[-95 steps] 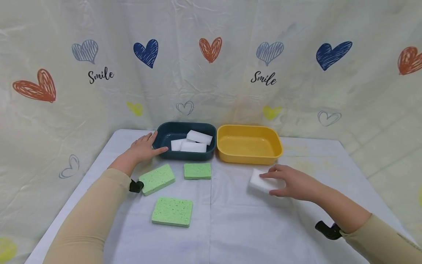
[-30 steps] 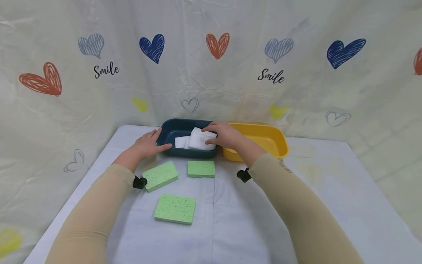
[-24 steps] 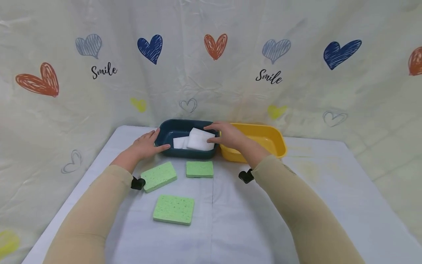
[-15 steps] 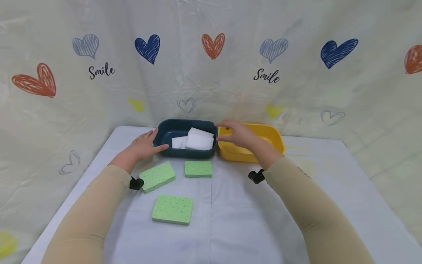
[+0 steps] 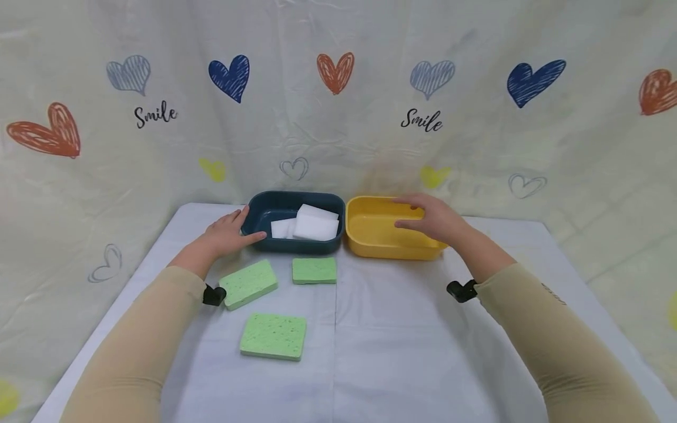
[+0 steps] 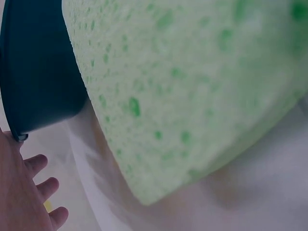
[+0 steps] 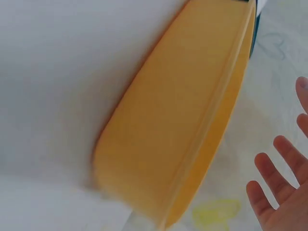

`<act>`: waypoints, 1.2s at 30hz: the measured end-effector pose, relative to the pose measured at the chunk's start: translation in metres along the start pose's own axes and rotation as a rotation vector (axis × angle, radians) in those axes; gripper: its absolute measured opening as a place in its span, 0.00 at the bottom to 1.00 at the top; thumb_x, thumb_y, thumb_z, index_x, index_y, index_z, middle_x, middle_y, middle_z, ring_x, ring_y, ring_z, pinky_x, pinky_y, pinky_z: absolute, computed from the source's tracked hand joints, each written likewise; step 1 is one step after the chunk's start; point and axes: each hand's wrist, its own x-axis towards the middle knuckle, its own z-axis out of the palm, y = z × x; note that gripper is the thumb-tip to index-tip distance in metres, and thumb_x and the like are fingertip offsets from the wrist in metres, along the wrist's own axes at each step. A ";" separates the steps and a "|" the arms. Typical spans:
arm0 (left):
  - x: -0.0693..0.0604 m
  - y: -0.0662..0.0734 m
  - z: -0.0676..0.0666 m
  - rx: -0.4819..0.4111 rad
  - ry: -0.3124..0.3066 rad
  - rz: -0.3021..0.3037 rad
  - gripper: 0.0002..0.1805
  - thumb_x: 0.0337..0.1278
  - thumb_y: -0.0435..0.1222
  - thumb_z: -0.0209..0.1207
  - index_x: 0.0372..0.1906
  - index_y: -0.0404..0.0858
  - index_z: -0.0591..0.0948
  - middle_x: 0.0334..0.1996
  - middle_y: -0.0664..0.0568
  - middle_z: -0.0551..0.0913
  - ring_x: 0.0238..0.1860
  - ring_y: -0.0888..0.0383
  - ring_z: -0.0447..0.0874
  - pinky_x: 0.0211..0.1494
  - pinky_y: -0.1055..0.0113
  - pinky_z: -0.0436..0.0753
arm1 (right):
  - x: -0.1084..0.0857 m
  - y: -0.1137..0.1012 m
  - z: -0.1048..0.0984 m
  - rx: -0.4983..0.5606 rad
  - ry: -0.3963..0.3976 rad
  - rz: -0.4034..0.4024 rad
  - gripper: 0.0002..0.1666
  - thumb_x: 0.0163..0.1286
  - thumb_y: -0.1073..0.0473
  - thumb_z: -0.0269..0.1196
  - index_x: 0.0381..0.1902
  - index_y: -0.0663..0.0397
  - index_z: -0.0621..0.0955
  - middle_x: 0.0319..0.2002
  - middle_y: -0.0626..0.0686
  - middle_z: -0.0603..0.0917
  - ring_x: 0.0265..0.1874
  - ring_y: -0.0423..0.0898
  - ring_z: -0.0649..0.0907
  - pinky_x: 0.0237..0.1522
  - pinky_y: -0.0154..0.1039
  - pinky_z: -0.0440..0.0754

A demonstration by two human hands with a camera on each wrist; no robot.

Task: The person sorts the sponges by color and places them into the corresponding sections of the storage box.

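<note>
My left hand point(image 5: 222, 236) rests at the left end of the dark teal basin point(image 5: 292, 245), thumb along its front rim and fingers spread at its side. Several white sponges point(image 5: 315, 227) lie in a pile in that basin, toward its right side. Over the yellow basin point(image 5: 394, 251) hovers my right hand point(image 5: 436, 221), fingers apart and holding nothing. In the right wrist view its fingers point(image 7: 272, 178) are spread beside the basin's rim. A green sponge point(image 6: 183, 96) fills much of the left wrist view, close to the left wrist.
On the white-covered table point(image 5: 402, 352) three green sponges lie in front of the teal basin: a tilted one point(image 5: 248, 284) at left, a small one point(image 5: 314, 271) and a nearer one point(image 5: 273, 336). Behind hangs a curtain point(image 5: 370, 147) printed with hearts.
My right hand carried a white sponge from the table into the teal basin, let go of it, then moved right over the yellow basin. My left hand stayed at the teal basin.
</note>
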 end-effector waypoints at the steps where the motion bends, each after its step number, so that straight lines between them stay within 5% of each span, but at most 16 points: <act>1: -0.001 0.001 -0.001 0.000 0.000 0.001 0.61 0.58 0.75 0.41 0.80 0.38 0.35 0.78 0.33 0.41 0.76 0.31 0.39 0.73 0.34 0.45 | -0.004 0.006 -0.003 -0.009 0.000 0.016 0.40 0.63 0.39 0.69 0.71 0.40 0.73 0.70 0.54 0.70 0.62 0.60 0.72 0.63 0.61 0.69; 16: 0.002 -0.002 -0.001 -0.002 -0.001 -0.001 0.62 0.56 0.76 0.41 0.79 0.37 0.36 0.78 0.33 0.41 0.75 0.30 0.38 0.72 0.32 0.44 | -0.040 0.066 -0.022 0.024 -0.003 0.188 0.46 0.65 0.36 0.66 0.75 0.46 0.66 0.71 0.62 0.65 0.63 0.65 0.68 0.59 0.65 0.72; 26: 0.003 0.000 -0.001 0.004 -0.002 0.001 0.61 0.58 0.75 0.41 0.80 0.38 0.36 0.78 0.33 0.41 0.75 0.30 0.39 0.72 0.33 0.46 | -0.042 0.098 -0.004 0.161 -0.133 0.289 0.63 0.59 0.22 0.60 0.81 0.43 0.48 0.72 0.66 0.59 0.64 0.66 0.68 0.61 0.64 0.72; 36: 0.003 -0.003 0.002 -0.033 0.004 -0.002 0.62 0.57 0.76 0.42 0.79 0.38 0.35 0.78 0.33 0.39 0.76 0.31 0.37 0.73 0.33 0.44 | -0.040 0.111 0.015 0.228 -0.153 0.346 0.65 0.58 0.21 0.59 0.81 0.38 0.44 0.73 0.67 0.55 0.63 0.66 0.68 0.62 0.61 0.72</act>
